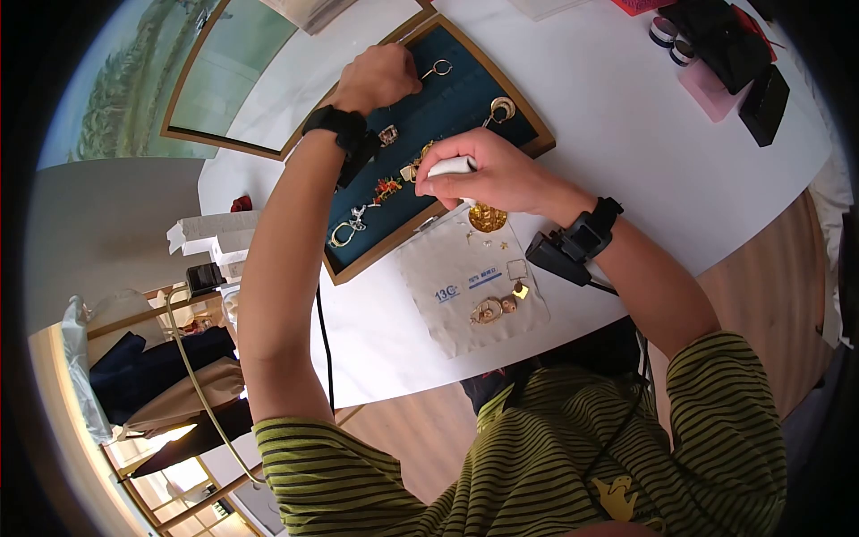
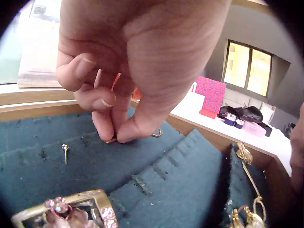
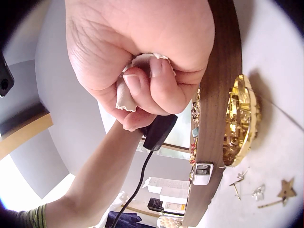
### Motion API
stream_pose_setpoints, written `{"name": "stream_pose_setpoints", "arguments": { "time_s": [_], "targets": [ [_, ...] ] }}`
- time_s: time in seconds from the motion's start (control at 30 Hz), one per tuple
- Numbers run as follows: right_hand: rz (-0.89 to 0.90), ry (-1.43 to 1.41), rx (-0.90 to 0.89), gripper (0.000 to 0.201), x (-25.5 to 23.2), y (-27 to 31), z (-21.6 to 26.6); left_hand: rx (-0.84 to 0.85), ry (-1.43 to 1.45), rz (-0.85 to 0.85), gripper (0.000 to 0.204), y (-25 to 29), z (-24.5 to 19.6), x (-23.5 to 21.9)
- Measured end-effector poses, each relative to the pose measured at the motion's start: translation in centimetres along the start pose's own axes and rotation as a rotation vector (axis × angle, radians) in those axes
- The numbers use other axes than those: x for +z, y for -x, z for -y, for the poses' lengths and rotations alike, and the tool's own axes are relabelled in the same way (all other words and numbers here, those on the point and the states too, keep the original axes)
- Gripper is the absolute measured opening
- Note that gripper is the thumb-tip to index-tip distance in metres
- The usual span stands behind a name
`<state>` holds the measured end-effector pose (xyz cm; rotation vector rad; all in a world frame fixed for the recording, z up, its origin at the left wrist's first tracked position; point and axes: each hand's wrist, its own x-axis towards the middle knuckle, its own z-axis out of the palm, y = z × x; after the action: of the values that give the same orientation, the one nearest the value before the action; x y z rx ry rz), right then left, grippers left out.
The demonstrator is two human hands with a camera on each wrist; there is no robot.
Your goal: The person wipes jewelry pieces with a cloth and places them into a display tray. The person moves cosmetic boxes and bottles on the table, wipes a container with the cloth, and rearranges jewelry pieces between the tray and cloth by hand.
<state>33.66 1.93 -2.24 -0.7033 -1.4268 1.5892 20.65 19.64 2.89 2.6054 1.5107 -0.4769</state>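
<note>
A tiny piece of jewellery (image 2: 111, 140), mostly hidden, is down at the dark green lining of a wooden case (image 1: 540, 143); the left hand (image 1: 380, 76) has it, its grip closed in a pinch of thumb and forefinger. Just beside it on the lining I see a hoop piece (image 1: 442, 67), and nearer the wrist a squarish brooch (image 2: 107, 209) with pink stones.

The right hand (image 1: 488, 170) is over the case's near edge, its grip curled round a bunched whitish cloth (image 3: 124, 95). Below that hand, outside the case, is a shiny gold dish (image 1: 488, 217) with gold pieces in it, and close by a little star piece (image 3: 287, 188). They're by the top of a pale printed cloth (image 1: 429, 277), spread on the white counter (image 1: 617, 134), where more jewellery (image 1: 488, 311) lies. Farther off to the right there's a pink box (image 1: 711, 97).
</note>
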Motion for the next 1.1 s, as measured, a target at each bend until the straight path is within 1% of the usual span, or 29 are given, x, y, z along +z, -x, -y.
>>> {"name": "stream_pose_setpoints", "arguments": {
  "time_s": [0.1, 0.17, 0.2, 0.27, 0.3, 0.37, 0.4, 0.47, 0.5, 0.57, 0.7, 0.9, 0.97, 1.0, 1.07, 1.1],
  "targets": [
    [-0.007, -0.017, -0.005, 0.021, 0.0, -0.1, -0.2, -0.002, 0.033, -0.014, 0.024, 0.2, 0.2, 0.0],
    [-0.010, -0.018, -0.017, 0.021, 0.1, 0.0, -0.2, 0.056, 0.034, -0.053, 0.021, 0.6, 0.5, -0.3],
    [-0.012, -0.021, -0.015, 0.021, 0.0, 0.0, -0.3, 0.057, 0.033, -0.049, 0.021, 0.8, 0.6, -0.6],
    [0.013, 0.001, 0.000, 0.013, 0.0, -0.1, -0.3, 0.154, 0.274, 0.063, 0.020, 1.0, 0.7, -0.9],
    [0.013, -0.003, 0.000, 0.013, 0.0, -0.1, -0.2, 0.153, 0.274, 0.066, 0.020, 1.2, 0.7, -0.8],
    [0.011, 0.009, 0.027, 0.013, 0.0, 0.0, 0.1, 0.249, 0.345, 0.122, 0.021, 1.5, 0.7, -0.6],
    [0.012, 0.009, 0.027, 0.013, 0.0, 0.0, 0.1, 0.248, 0.346, 0.122, 0.021, 1.6, 0.6, -0.6],
    [0.011, 0.018, 0.023, 0.013, 0.0, 0.0, 0.0, 0.236, 0.366, 0.179, 0.023, 1.6, 0.6, -0.3],
    [0.011, 0.019, 0.023, 0.013, 0.0, 0.0, 0.0, 0.237, 0.367, 0.178, 0.023, 1.5, 0.6, -0.1],
    [0.018, 0.021, 0.026, 0.013, 0.0, 0.0, 0.0, 0.303, 0.398, 0.159, 0.023, 1.4, 0.6, 0.2],
    [0.021, 0.021, 0.024, 0.013, 0.0, 0.0, 0.0, 0.293, 0.391, 0.163, 0.021, 1.3, 0.1, 0.2],
    [0.014, 0.004, 0.021, 0.014, 0.0, 0.0, 0.1, 0.193, 0.429, 0.224, 0.021, 1.0, 0.2, 0.2],
    [0.025, 0.021, 0.031, 0.014, -0.1, 0.0, 0.2, 0.243, 0.523, 0.223, 0.020, 1.0, 0.5, 0.4],
    [0.025, 0.021, 0.031, 0.014, -0.1, 0.0, 0.2, 0.243, 0.523, 0.223, 0.020, 1.1, 0.5, 0.4],
    [0.022, 0.030, 0.026, 0.015, -0.1, 0.0, 0.1, 0.175, 0.597, 0.248, 0.019, 1.2, 0.7, 0.3],
    [0.022, 0.030, 0.027, 0.015, -0.1, 0.0, 0.1, 0.174, 0.597, 0.249, 0.019, 1.3, 0.7, 0.3]
  ]
}}
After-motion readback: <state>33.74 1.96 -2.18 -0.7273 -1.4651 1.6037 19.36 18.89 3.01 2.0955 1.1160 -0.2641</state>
